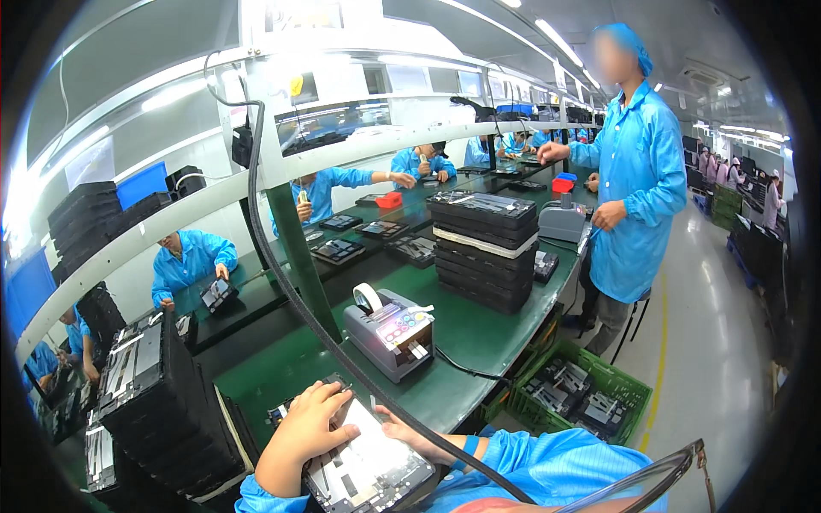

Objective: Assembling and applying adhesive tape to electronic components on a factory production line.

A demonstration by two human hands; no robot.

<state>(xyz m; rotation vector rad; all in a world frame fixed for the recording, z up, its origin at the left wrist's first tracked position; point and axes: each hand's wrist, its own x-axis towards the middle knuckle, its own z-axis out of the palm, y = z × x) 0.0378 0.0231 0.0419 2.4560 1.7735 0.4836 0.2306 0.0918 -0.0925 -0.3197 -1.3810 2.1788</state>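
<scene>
Silvery-white and black, a flat panel [376,466] lies beneath my left grip [315,427], which spreads wide over its face. My right grip [412,434] sits at the panel's far right edge; I cannot tell whether it pinches anything. Beyond both grips, a grey tape dispenser [389,338] stands on the green counter [492,346]. Uneven left-hand pressure could tilt the panel; the dark cable [253,167] crossing my view could snag the right wrist.
</scene>
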